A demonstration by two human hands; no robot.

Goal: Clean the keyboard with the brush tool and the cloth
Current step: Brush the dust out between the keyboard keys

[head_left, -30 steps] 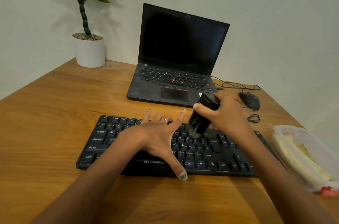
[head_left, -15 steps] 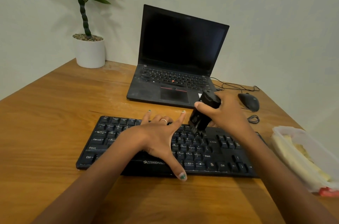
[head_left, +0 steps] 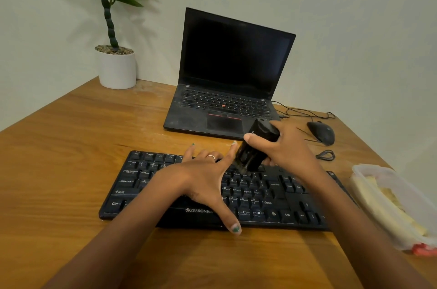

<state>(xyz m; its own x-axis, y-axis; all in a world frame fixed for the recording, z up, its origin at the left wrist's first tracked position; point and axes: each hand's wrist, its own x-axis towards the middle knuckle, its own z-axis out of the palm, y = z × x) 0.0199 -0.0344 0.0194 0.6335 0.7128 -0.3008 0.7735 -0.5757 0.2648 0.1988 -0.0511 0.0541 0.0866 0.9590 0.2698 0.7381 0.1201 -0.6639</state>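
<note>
Brushing the upper key rows: the right hand (head_left: 287, 149) has its fingers and thumb wrapped around the black brush tool (head_left: 256, 146), which is tilted with its bristle end down on the keys near the number row, toward the right of the letter block on the black Zebronics keyboard (head_left: 142, 175). The left hand (head_left: 203, 180) lies flat on the middle of the keyboard, fingers straight and spread apart, thumb reaching over the front edge; it appears to steady the board. The keyboard lies on the wooden counter (head_left: 71, 146), lengthwise in front of the person. Behind the keyboard stands an open laptop (head_left: 231, 76) with a dark screen; behind and to the left of the keyboard, a potted plant (head_left: 115, 52); behind its right end, a black mouse (head_left: 321, 132); just right of the keyboard, a clear plastic container (head_left: 390, 196) holding something pale yellow, possibly the cloth, though this cannot be told. The brushing step is judged to be in hand, with wiping not yet begun. The next move calls for short strokes along the gaps between rows, with the left hand shifted off keys yet to be swept.
</note>
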